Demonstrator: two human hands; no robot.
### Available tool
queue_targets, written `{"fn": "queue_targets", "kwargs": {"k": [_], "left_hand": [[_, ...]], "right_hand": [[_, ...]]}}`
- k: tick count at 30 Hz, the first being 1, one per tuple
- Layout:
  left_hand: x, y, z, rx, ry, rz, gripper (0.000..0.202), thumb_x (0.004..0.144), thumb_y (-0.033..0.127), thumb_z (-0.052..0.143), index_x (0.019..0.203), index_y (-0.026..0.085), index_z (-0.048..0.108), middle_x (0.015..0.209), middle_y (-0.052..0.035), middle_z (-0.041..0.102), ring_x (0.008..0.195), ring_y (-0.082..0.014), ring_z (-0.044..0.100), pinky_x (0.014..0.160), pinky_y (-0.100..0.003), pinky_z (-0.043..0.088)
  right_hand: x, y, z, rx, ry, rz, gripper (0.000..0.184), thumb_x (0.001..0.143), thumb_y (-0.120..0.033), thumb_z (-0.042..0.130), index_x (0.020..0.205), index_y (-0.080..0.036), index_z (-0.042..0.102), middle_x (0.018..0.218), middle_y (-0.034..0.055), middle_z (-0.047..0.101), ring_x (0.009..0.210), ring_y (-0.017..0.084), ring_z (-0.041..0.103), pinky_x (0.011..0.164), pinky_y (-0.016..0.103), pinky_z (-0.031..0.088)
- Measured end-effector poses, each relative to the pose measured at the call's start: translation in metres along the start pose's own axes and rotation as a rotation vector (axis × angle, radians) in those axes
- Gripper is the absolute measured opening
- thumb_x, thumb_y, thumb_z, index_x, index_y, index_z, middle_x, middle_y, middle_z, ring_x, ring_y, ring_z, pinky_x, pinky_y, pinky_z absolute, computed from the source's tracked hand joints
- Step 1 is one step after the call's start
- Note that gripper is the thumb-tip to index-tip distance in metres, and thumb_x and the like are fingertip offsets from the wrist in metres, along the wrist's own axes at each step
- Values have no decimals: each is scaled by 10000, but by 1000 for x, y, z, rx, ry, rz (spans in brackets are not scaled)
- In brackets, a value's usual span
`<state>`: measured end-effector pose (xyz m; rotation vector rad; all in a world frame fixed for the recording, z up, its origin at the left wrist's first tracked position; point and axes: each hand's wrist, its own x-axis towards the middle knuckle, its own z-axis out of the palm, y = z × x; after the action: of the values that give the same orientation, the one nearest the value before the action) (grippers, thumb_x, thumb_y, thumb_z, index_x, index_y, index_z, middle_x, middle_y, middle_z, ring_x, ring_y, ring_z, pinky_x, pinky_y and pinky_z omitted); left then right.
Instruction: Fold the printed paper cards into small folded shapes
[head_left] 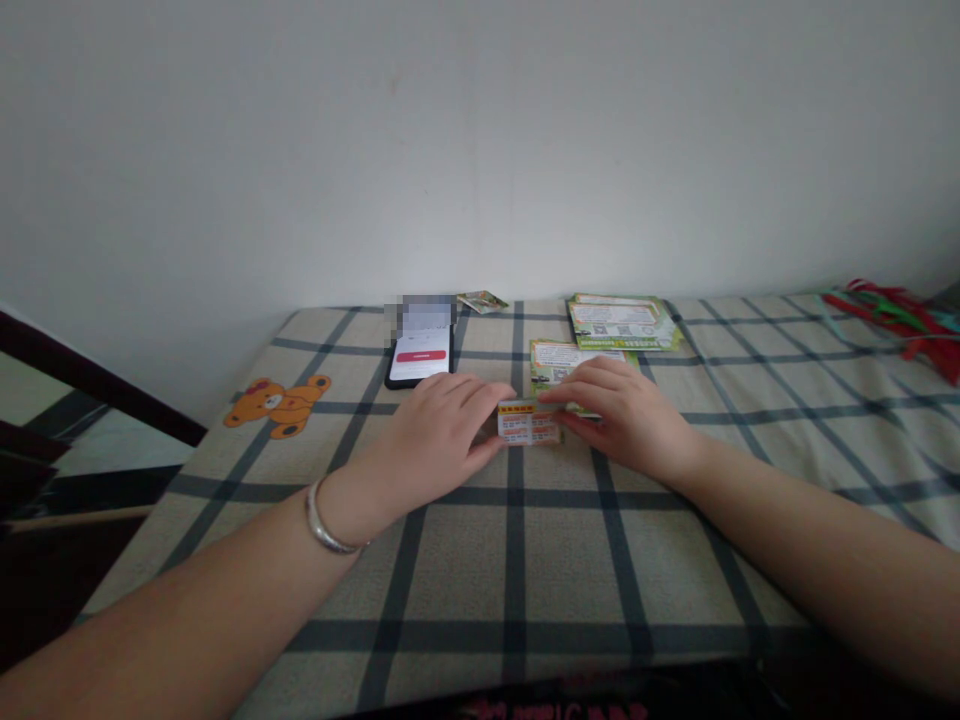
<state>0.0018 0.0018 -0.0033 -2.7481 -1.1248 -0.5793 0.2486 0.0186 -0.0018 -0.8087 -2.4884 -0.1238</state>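
My two hands met over a folded leaflet point(529, 423), a small strip printed in orange and white that lay on the checked cloth point(525, 570) in the middle of the table, a little toward the far side. My left hand point(442, 425) pinched its left end, fingers curled over the far edge and thumb against the near edge. My right hand point(622, 415) gripped the right end the same way, so both hands were clamped on the one paper with only its middle showing between them. A silver bracelet point(326, 525) sat on my left wrist. Just beyond my right hand an open leaflet point(559, 360) lay flat, partly hidden by my fingers, and farther back and to the right was a stack of leaflets point(622, 322) with green borders. A phone point(420, 352) lay just beyond my left hand, its screen lit. Near the wall, beside the phone, sat a small folded piece point(482, 301). A teddy bear print point(279, 403) marked the cloth at the left, and red and green strips point(900, 315) lay at the far right.
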Motion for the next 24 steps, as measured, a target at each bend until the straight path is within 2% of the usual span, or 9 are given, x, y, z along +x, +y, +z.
{"fn": "queue_targets", "kwargs": {"k": [4,9,12,15,18,24], "left_hand": [[1,2,-3,-17,58,21,285,872,264,581,1129,158,521,1111,-78,623,1060,-244,560,943,-414,435],[1,1,-6,1,93,87,368,875,291,586,1209,160,503,1221,-88,591,1138,-248,528,999,-429,405],[0,1,-7,17,92,96,395,866,302,603,1224,162,509,1219,-81,595,1140,-244,528,1019,-432,393],[0,0,-6,17,71,102,394,863,316,607,1217,166,524,1188,-73,611,1116,-243,542,1002,-428,409],[0,-1,-6,32,90,96,366,867,312,595,1195,159,542,1149,-78,631,1083,-246,562,967,-429,434],[0,-2,-4,67,81,32,352,846,277,625,1165,148,554,1088,-86,649,1029,-246,585,916,-412,465]], "right_hand": [[0,0,-3,-10,48,-36,150,901,-186,549,998,-191,662,899,49,689,826,188,584,750,321,442],[-1,2,-4,45,94,-11,92,879,-164,557,888,-187,645,899,51,695,838,182,608,748,312,457],[-1,1,-4,88,96,2,91,879,-161,558,889,-182,646,902,57,699,848,179,620,751,305,469],[-1,3,-5,66,70,3,98,881,-163,556,893,-178,652,894,58,699,842,178,623,747,303,475],[-1,6,-8,-50,0,-53,130,903,-189,526,908,-183,656,923,60,695,862,188,613,765,320,475],[-1,4,-10,-183,-95,-112,193,935,-205,472,952,-191,663,983,62,693,953,220,595,808,352,474]]}}
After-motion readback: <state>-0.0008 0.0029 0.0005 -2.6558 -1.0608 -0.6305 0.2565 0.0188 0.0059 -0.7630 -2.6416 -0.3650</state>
